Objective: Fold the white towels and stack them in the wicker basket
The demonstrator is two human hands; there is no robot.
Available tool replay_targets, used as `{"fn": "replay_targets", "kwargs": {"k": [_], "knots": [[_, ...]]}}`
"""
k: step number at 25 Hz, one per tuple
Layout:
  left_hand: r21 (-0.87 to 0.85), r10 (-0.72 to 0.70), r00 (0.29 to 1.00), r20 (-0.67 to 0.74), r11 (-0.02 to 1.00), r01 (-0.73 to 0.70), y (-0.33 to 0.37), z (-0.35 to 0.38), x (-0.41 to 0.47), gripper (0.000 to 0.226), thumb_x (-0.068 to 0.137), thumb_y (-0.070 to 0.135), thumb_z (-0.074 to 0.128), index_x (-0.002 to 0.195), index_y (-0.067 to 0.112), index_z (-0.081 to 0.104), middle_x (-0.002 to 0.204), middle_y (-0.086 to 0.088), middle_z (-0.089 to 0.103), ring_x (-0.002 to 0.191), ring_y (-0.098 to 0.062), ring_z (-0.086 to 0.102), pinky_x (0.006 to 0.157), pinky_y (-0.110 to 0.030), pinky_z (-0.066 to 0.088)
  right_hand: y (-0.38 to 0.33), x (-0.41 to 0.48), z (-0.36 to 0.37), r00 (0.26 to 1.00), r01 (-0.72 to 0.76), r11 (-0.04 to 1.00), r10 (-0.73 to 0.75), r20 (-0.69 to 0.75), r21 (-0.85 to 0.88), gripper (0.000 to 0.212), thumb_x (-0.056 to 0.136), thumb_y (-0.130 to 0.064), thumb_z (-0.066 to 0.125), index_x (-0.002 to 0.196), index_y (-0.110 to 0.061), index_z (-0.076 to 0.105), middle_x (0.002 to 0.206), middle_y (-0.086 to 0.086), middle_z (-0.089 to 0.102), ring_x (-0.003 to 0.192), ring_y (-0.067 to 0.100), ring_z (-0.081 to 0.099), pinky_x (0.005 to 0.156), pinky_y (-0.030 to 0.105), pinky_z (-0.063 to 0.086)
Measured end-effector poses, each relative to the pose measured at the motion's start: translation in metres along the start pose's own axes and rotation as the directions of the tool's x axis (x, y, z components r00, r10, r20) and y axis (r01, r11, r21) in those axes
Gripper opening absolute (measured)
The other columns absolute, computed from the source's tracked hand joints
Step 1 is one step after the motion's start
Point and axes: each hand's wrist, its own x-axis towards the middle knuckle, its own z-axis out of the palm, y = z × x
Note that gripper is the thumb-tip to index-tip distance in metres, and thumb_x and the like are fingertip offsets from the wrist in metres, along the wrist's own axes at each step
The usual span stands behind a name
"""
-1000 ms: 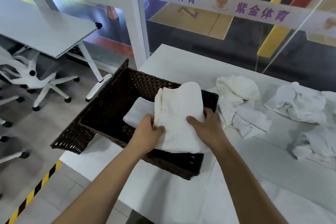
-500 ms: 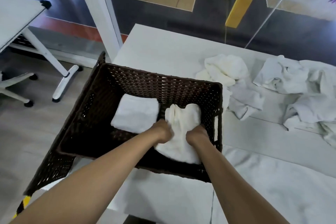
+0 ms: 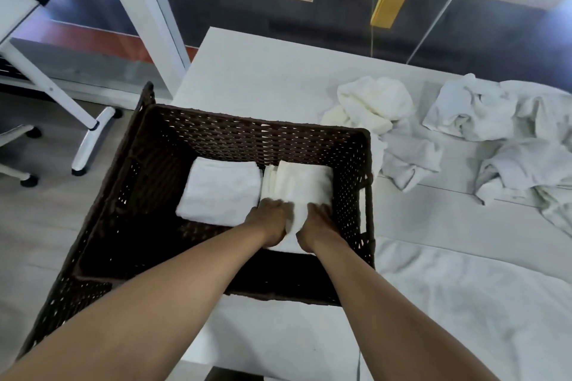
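Observation:
A dark brown wicker basket [image 3: 309,138] stands on the left end of the white table. Inside it a folded white towel [image 3: 221,190] lies on the left of the floor. Beside it, on the right, lies a second folded cream-white towel [image 3: 305,185]. My left hand [image 3: 269,218] and my right hand [image 3: 320,223] are both down in the basket on the near end of that second towel, fingers curled into its cloth. The fingertips are hidden under the folds.
Several crumpled white towels [image 3: 374,102] [image 3: 507,120] lie on the table [image 3: 257,71] right of the basket. A spread white cloth [image 3: 464,303] covers the near right. A white post [image 3: 161,9] stands behind the basket; a desk leg and chair wheels are on the floor left.
Both hands carried the folded towel from above the basket's near rim down onto the basket floor, right of the first towel. The view tilted downward.

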Motion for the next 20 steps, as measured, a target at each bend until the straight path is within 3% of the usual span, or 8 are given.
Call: {"fn": "replay_targets", "kwargs": {"k": [4,7,10,14,17,20], "knots": [[0.100,-0.004,1.000,0.030,0.995,0.001,0.002,-0.001,-0.004,0.063,0.100,0.027,0.046,0.157,0.022,0.020,0.162,-0.002,0.023,0.150,-0.028,0.017,0.117,-0.044,0.027,0.002,-0.003,-0.009,1.000,0.031,0.999,-0.031,-0.004,0.037,0.081,0.090,-0.008,0.055,0.158,-0.022,0.014,0.165,0.003,0.006,0.152,0.028,0.018,0.119,0.036,0.031],[0.112,0.011,0.999,-0.052,0.994,-0.005,0.005,-0.021,-0.018,0.069,0.098,0.027,0.051,0.158,0.028,0.017,0.166,0.001,0.016,0.152,-0.029,0.013,0.119,-0.044,0.024,-0.006,-0.018,-0.022,0.975,0.165,0.986,-0.158,-0.157,0.037,0.074,0.096,-0.017,0.056,0.159,-0.022,0.017,0.164,0.005,0.018,0.149,0.028,0.024,0.117,0.036,0.032],[0.104,0.038,0.972,-0.230,0.994,-0.014,0.009,-0.041,-0.048,0.065,0.096,0.031,0.052,0.156,0.031,0.024,0.166,0.002,0.017,0.151,-0.031,0.015,0.118,-0.046,0.022,-0.013,-0.045,-0.035,0.891,0.311,0.950,-0.300,-0.340,-0.023,0.067,0.096,-0.020,0.055,0.156,-0.022,0.026,0.160,0.004,0.028,0.143,0.028,0.033,0.113,0.039,0.036],[0.150,0.154,0.815,-0.558,0.985,-0.083,0.012,-0.049,-0.096,0.051,0.092,0.031,0.054,0.142,0.028,0.045,0.152,0.000,0.041,0.139,-0.028,0.035,0.112,-0.043,0.031,-0.012,-0.084,-0.045,0.731,0.388,0.914,-0.383,-0.565,-0.117,0.059,0.092,-0.018,0.058,0.149,-0.019,0.041,0.157,0.003,0.038,0.139,0.027,0.040,0.112,0.040,0.036],[0.158,0.218,0.700,-0.680,0.976,-0.151,0.019,-0.049,-0.118,0.044,0.089,0.029,0.060,0.133,0.026,0.055,0.144,0.001,0.050,0.134,-0.027,0.042,0.107,-0.043,0.037,-0.001,-0.112,-0.052,0.613,0.399,0.909,-0.362,-0.702,-0.121,0.055,0.090,-0.019,0.060,0.143,-0.021,0.048,0.158,0.003,0.039,0.142,0.023,0.038,0.115,0.038,0.031],[0.183,0.274,0.624,-0.732,0.961,-0.208,0.037,-0.049,-0.134,0.041,0.088,0.028,0.063,0.129,0.027,0.059,0.143,0.001,0.051,0.134,-0.028,0.043,0.107,-0.045,0.037,0.022,-0.139,-0.055,0.548,0.383,0.919,-0.309,-0.777,-0.095,0.052,0.091,-0.022,0.061,0.141,-0.021,0.050,0.160,0.004,0.037,0.144,0.021,0.035,0.116,0.038,0.029]]}}
